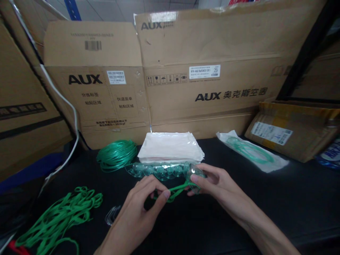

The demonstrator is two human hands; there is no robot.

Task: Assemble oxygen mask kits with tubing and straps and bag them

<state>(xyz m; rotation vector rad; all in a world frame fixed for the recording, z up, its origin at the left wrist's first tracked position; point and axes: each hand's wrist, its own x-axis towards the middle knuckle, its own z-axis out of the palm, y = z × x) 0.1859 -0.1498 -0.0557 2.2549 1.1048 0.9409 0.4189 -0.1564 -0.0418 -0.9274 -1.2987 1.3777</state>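
Green strap [177, 190]: thin, flat, doubled into a narrow loop, pulled nearly level between my left hand [145, 202] and right hand [212, 184], left end pinched by thumb and forefinger. Clear mask [196, 173]: glossy greenish moulded plastic, tilted, gripped in my right fingers. Strap meets its lower edge; the join is hidden.

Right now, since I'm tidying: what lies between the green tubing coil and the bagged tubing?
A stack of clear plastic bags, in the head view.
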